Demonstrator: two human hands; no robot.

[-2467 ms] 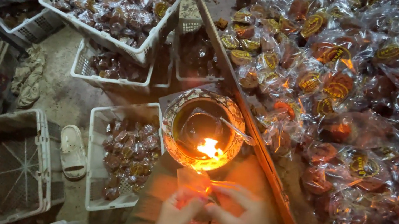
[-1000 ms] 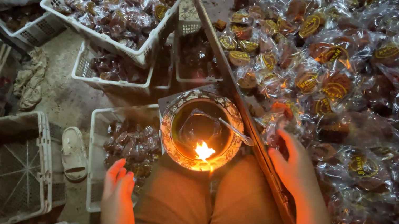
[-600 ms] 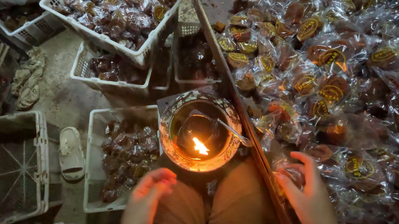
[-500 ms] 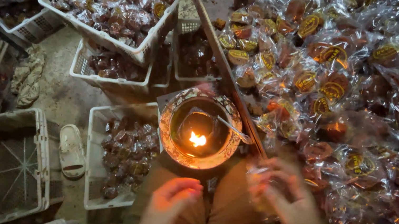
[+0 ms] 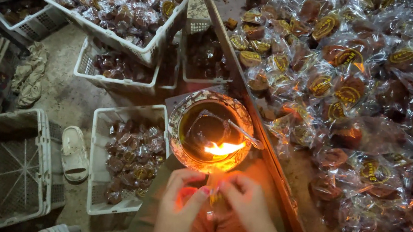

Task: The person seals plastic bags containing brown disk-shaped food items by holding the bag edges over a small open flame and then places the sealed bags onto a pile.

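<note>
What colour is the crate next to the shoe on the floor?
White, a plastic lattice crate beside the pale shoe, seen in the head view.

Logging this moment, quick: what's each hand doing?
Left hand: pinching a clear wrapped packet near the flame.
Right hand: pinching the same packet.

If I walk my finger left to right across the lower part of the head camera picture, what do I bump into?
Empty white plastic crate → white slipper → white crate of wrapped brown sweets → left hand → right hand → heap of wrapped brown sweets.
</note>
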